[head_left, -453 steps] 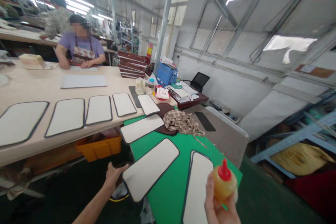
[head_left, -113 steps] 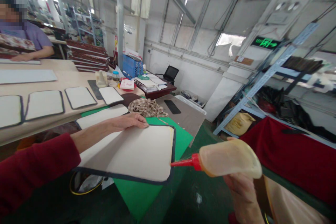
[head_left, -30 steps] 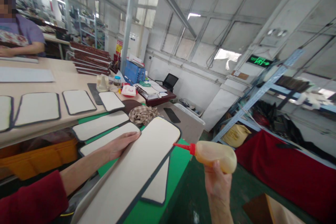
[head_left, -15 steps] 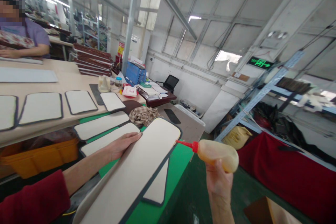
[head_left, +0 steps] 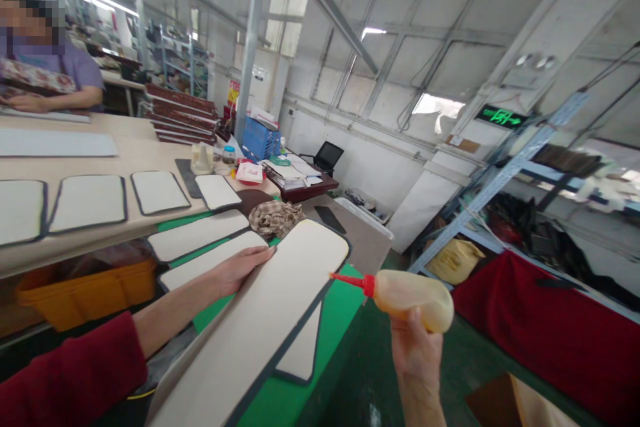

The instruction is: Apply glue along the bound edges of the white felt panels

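Above the green tabletop [head_left: 344, 310], my left hand [head_left: 244, 271] grips the white panel [head_left: 265, 300] by its left edge, tilted probably so its right rim faces the nozzle [head_left: 351, 280], my right hand [head_left: 417, 352] clasps the squeeze bottle [head_left: 413, 295] sideways, tip contact unclear, panel's near end cut off, 1 lower panel [head_left: 302, 351] partly hidden.

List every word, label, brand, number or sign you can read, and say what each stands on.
No words, brands or numbers are legible.
Green lit sign: characters too blurred; arrow points right.
Yellow notice: too small to read.
White packet: marks too small.
Squeeze bottle: none visible.
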A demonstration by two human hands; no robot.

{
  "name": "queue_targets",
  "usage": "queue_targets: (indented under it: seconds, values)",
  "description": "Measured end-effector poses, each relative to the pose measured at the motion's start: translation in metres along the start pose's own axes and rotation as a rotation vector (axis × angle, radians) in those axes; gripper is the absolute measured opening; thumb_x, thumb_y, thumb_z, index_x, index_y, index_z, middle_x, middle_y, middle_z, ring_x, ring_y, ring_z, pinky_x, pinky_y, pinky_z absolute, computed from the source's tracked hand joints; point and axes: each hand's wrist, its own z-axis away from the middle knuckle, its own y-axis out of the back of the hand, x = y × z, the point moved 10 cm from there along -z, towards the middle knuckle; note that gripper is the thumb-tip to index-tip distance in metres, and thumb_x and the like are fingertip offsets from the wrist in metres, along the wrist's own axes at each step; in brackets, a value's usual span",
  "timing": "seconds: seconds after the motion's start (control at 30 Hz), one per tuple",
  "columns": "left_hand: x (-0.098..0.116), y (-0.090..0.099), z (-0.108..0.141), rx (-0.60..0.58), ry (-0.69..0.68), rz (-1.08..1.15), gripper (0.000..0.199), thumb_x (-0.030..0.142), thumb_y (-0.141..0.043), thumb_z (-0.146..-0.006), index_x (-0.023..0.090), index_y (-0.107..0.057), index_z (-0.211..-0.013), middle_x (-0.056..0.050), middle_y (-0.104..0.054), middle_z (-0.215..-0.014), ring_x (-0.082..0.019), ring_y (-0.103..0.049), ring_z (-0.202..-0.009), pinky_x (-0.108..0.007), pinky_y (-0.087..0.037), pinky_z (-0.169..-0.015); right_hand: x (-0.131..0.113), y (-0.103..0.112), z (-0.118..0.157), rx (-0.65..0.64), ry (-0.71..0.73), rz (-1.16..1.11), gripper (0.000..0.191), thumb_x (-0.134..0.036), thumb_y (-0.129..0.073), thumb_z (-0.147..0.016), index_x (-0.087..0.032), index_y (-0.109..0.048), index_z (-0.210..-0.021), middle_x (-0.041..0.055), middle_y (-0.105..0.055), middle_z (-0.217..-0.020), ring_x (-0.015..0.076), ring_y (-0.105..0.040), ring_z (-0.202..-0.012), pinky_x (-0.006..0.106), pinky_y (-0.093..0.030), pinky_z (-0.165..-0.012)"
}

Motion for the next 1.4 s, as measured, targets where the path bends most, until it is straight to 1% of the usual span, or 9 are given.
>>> queue_targets:
  seconds: [0.17,0.37,0.47,0.57,0.77,1.0,1.17,1.27,1.4]
  values:
    - [0.003,-0.005,-0.002,-0.001,0.001,-0.007,0.028,0.031,-0.076,-0.064,0.013,-0.064,-0.081,-0.007,-0.072,-0.074,-0.019,-0.066,-0.059,-0.029,-0.053,-0.058,0.0,0.002,0.003,-0.016,0.006,0.027,0.046,-0.031,-0.079,-0.058,-0.02,-0.062,-0.099,0.0007,-0.069,-0.083,0.0171,-0.064,-0.082,0.027,-0.054,-0.072]
    - [0.007,-0.013,-0.002,0.026,0.009,0.008,0.018,0.026,-0.072,-0.069,0.013,-0.064,-0.078,-0.007,-0.072,-0.073,-0.019,-0.066,-0.058,-0.029,-0.053,-0.057,-0.002,0.003,0.007,-0.021,-0.009,0.026,0.045,-0.03,-0.079,-0.056,-0.02,-0.063,-0.097,-0.001,-0.069,-0.077,0.0157,-0.065,-0.073,0.026,-0.054,-0.068]
    - [0.008,-0.018,-0.004,0.035,0.023,-0.001,0.019,0.027,-0.07,-0.071,0.013,-0.064,-0.081,-0.008,-0.072,-0.075,-0.019,-0.066,-0.059,-0.031,-0.053,-0.06,-0.004,0.001,0.008,-0.023,-0.028,0.0,0.046,-0.028,-0.079,-0.055,-0.019,-0.063,-0.098,-0.0007,-0.069,-0.076,0.0154,-0.065,-0.071,0.026,-0.054,-0.068]
    - [0.012,-0.023,-0.008,0.035,0.011,-0.007,0.018,0.027,-0.07,-0.071,0.012,-0.064,-0.081,-0.008,-0.072,-0.072,-0.02,-0.065,-0.057,-0.032,-0.053,-0.059,-0.004,0.002,0.01,-0.018,-0.051,-0.025,0.049,-0.026,-0.08,-0.054,-0.019,-0.063,-0.099,-0.0015,-0.069,-0.074,0.0145,-0.065,-0.068,0.025,-0.054,-0.067]
    - [0.02,-0.027,-0.01,0.049,0.002,-0.015,0.014,0.026,-0.069,-0.073,0.013,-0.063,-0.077,-0.007,-0.071,-0.067,-0.02,-0.064,-0.058,-0.033,-0.052,-0.062,-0.005,0.004,0.011,-0.056,-0.053,0.011,0.06,-0.029,-0.079,-0.057,-0.021,-0.058,-0.113,0.0012,-0.069,-0.086,0.0173,-0.065,-0.08,0.026,-0.053,-0.07]
    - [0.023,-0.027,-0.012,0.057,-0.033,-0.038,0.016,0.028,-0.071,-0.071,0.014,-0.064,-0.077,-0.007,-0.071,-0.068,-0.02,-0.064,-0.058,-0.033,-0.052,-0.062,-0.013,0.005,0.003,-0.057,-0.001,0.033,0.054,-0.029,-0.077,-0.059,-0.019,-0.059,-0.109,0.0025,-0.069,-0.088,0.0167,-0.064,-0.079,0.028,-0.053,-0.072]
    - [0.022,-0.023,-0.014,0.094,-0.027,-0.033,0.014,0.025,-0.067,-0.074,0.013,-0.064,-0.079,-0.007,-0.07,-0.066,-0.02,-0.064,-0.057,-0.034,-0.052,-0.062,-0.009,0.004,0.006,-0.08,-0.052,0.0,0.057,-0.027,-0.079,-0.054,-0.019,-0.06,-0.107,0.0022,-0.069,-0.083,0.0165,-0.064,-0.072,0.027,-0.054,-0.066]
    - [0.021,-0.023,-0.015,0.104,-0.018,-0.03,0.012,0.023,-0.064,-0.077,0.012,-0.063,-0.08,-0.007,-0.07,-0.064,-0.02,-0.064,-0.056,-0.034,-0.052,-0.06,-0.007,0.004,0.009,-0.087,-0.075,-0.023,0.06,-0.026,-0.08,-0.053,-0.019,-0.06,-0.108,0.0012,-0.069,-0.08,0.0165,-0.065,-0.072,0.025,-0.054,-0.065]
    - [0.021,-0.023,-0.019,0.092,-0.009,-0.019,0.016,0.025,-0.067,-0.074,0.011,-0.063,-0.082,-0.009,-0.071,-0.068,-0.021,-0.064,-0.055,-0.035,-0.052,-0.06,-0.006,0.003,0.012,-0.11,-0.094,-0.037,0.06,-0.026,-0.08,-0.053,-0.02,-0.06,-0.109,0.0005,-0.069,-0.08,0.0157,-0.065,-0.071,0.025,-0.053,-0.067]
